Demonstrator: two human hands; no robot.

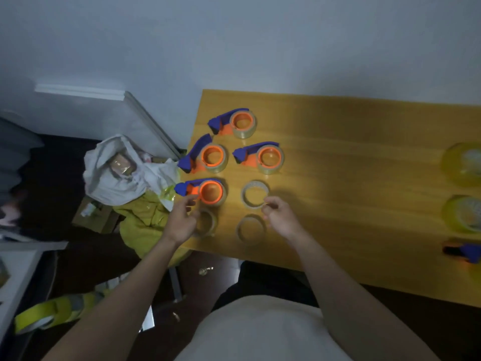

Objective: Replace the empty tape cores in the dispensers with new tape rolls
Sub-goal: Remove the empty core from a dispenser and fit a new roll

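Observation:
Four blue-and-orange tape dispensers lie at the left end of the yellow table [338, 204], each with a clear roll on its orange hub: one at the back [235, 123], two in the middle [205, 157] [263, 157], and the nearest [205, 192]. My left hand [181, 221] hovers just in front of the nearest one with fingers apart, partly covering an empty core [209, 225]. My right hand [279, 217] pinches the near rim of a second empty core [255, 194]. A third core [250, 229] lies flat between my hands.
Two new yellowish tape rolls [463, 162] [464, 213] and a fifth dispenser [463, 252] sit at the table's right edge. Left of the table are a white bag [114, 173], a yellow bag [145, 225] and cardboard boxes on the floor.

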